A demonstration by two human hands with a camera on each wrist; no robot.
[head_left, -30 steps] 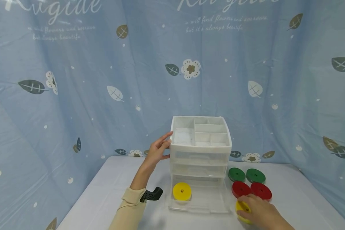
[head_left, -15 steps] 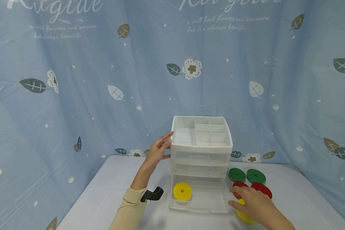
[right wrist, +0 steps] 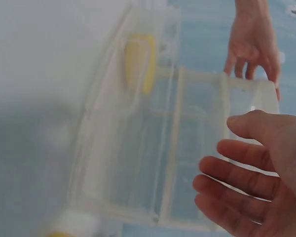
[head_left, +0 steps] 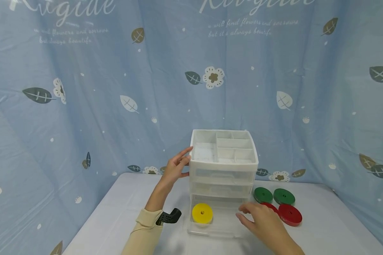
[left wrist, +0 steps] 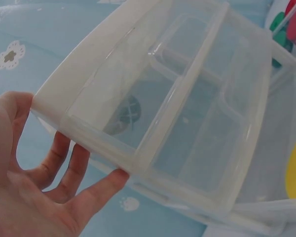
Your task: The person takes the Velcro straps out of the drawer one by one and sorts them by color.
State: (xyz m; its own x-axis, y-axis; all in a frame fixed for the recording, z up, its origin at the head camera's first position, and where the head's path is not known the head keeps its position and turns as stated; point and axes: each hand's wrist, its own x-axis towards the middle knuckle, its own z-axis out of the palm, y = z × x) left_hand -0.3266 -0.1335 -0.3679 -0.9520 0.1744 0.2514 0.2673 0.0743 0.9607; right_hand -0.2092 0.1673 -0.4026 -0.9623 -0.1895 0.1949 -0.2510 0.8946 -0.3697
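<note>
My left hand point(head_left: 173, 168) rests its fingertips against the left side of a white plastic drawer unit point(head_left: 223, 164); in the left wrist view its spread fingers point(left wrist: 96, 195) touch the unit's side edge. The clear bottom drawer point(head_left: 225, 221) is pulled out and holds a yellow disc point(head_left: 202, 213) with a small centre hole, at its left. Over the drawer's right edge is my right hand point(head_left: 263, 223), fingers relaxed and holding nothing, as the right wrist view also shows. A second yellow object point(right wrist: 61, 233) peeks in at the bottom of that view, hidden by my hand in the head view.
Right of the unit lie two green discs point(head_left: 284, 196) and two red discs point(head_left: 290, 214) on the white table point(head_left: 332, 219); my right hand partly covers one red disc. The unit's top has a divided tray point(head_left: 204, 150). A patterned blue curtain point(head_left: 166, 88) hangs behind.
My right hand has let go of the yellow disc on the table, lifted off and moved left over the drawer's right side. My left hand stays at the unit's side.
</note>
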